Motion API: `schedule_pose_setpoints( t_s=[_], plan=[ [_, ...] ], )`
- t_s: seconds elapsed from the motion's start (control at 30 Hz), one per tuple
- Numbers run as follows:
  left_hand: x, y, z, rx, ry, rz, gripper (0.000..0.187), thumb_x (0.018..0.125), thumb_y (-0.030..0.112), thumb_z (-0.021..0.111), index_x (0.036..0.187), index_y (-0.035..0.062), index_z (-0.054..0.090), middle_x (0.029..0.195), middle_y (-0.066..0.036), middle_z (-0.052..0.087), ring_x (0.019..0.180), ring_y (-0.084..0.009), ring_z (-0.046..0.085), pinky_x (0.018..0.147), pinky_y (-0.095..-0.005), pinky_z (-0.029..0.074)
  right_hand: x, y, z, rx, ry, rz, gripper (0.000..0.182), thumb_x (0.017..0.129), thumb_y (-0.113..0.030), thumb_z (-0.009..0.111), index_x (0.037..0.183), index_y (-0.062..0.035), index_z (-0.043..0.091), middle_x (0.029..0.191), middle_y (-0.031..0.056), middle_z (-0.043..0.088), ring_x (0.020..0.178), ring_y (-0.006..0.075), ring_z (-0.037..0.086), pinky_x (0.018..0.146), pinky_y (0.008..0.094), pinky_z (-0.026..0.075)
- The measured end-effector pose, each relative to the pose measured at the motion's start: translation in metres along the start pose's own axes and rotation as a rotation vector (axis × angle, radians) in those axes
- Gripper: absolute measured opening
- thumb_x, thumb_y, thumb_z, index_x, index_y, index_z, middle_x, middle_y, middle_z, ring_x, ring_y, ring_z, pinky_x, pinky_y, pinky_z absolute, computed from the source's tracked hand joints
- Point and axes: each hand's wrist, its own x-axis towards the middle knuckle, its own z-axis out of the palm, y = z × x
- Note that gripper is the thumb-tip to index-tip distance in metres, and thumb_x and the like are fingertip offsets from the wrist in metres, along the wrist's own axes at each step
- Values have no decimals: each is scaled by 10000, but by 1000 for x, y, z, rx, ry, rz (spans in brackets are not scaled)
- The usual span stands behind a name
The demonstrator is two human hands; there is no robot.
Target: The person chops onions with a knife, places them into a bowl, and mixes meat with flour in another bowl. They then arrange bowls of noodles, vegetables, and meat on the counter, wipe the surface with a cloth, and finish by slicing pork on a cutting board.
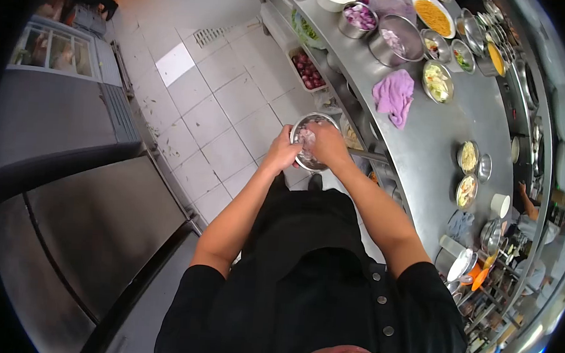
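Observation:
A round metal bowl (313,118) is held out in front of my body, above the tiled floor. My left hand (282,152) grips its left rim, thumb on the inner side. Inside the bowl lies pale pinkish food (306,140), which looks like raw meat. My right hand (327,145) reaches in over the right side, its fingers down at the food and partly hidden, so what they hold, if anything, cannot be made out.
A long steel counter (429,153) runs along the right with a purple cloth (394,97), a pot (397,41) and several food bowls. Below it sits a crate of red onions (308,70). Steel cabinets (99,217) stand at left.

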Motion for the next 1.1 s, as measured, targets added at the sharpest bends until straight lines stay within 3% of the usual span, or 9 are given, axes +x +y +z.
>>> schedule_pose_setpoints(
  t_s=[0.07,0.23,0.43,0.57,0.77,0.83,0.9,1.07,1.1],
  plan=[
    [33,-40,-13,-31,112,-68,519,871,69,615,1350,-46,452,1080,-253,688,724,-313,737,518,-386,616,34,14,44,51,-164,198,292,745,-85,762,1035,-75,744,1010,261,714,1032,462,678,908,510,560],
    [105,-118,-43,-48,214,-169,531,874,49,616,1376,-12,453,1181,-285,680,784,-359,755,544,-401,633,74,56,142,230,-218,78,366,729,-106,798,1088,-85,731,1009,247,714,1005,468,681,898,524,563],
    [195,-214,-29,-19,178,-179,529,839,50,583,1355,6,475,966,-269,728,835,-389,761,678,-486,621,104,181,265,-8,-433,14,382,751,-96,790,1115,-83,673,1060,213,670,1005,473,679,885,532,558],
    [267,-291,-3,-40,250,-284,527,832,71,608,1345,11,502,981,-309,720,796,-428,750,735,-497,599,110,226,321,-12,-195,249,409,760,-55,759,1158,-92,672,1100,217,683,1038,459,673,882,529,556],
    [353,-388,25,-31,250,-268,539,833,121,682,1343,30,531,959,-253,744,792,-434,742,833,-499,575,114,301,371,107,-421,283,357,843,-104,713,1192,-173,729,1055,216,726,1004,420,701,889,503,550],
    [374,-405,30,-74,216,-336,545,834,125,694,1349,39,536,1010,-253,742,890,-440,736,864,-494,567,123,335,384,135,-172,655,266,870,-121,685,1128,-137,748,1014,211,741,965,412,711,881,479,555],
    [395,-429,36,25,251,-313,552,833,134,704,1351,41,536,1065,-260,733,1020,-444,709,911,-492,549,123,426,420,80,137,571,246,882,-130,671,1114,-107,749,1001,217,748,942,411,718,855,470,562],
    [424,-444,36,5,227,-355,563,830,141,705,1355,35,530,1082,-255,730,1073,-449,687,935,-487,532,182,559,452,-327,190,670,302,912,-223,637,1146,-68,751,1096,219,754,1031,426,715,866,475,562],
    [429,-449,37,-13,229,-357,562,830,141,701,1353,29,529,1080,-258,730,1074,-451,686,934,-488,531,197,576,456,-341,30,890,389,938,-330,591,1180,-70,749,1179,237,728,1111,423,692,931,491,538]
  ],
)
